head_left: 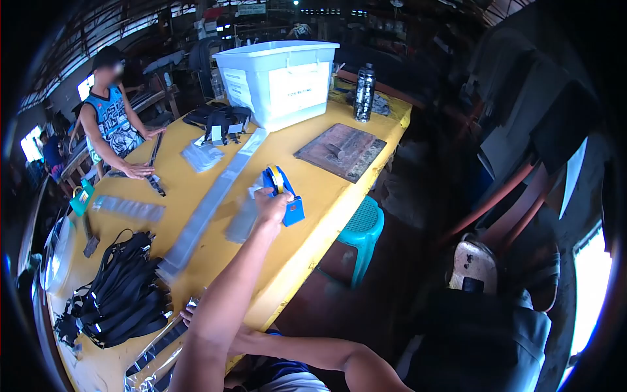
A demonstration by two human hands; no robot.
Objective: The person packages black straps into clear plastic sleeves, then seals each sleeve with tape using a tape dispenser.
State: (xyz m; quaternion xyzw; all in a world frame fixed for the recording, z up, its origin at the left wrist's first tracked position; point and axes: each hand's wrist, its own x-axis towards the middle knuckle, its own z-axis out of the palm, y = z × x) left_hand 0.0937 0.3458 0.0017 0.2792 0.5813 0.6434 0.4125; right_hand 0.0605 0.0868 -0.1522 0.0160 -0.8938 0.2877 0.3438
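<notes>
Our left hand (271, 206) grips the blue tape dispenser (282, 193), centre frame, on a long yellow bench (320, 196) in a dim workshop. Our right hand (187, 316), lower left, touches a clear bag (153, 356); whether it's gripping, we can't tell. Black straps (121, 297) lie left, a white bin (277, 81) sits above, and another person (111, 117) is upper left. The dispenser's roll looks yellowish.

My left grip (271, 206) clasps the blue tape dispenser (282, 193) on the yellow counter (326, 193). My right grip (187, 316) touches a clear packet (153, 356) at the counter edge.
</notes>
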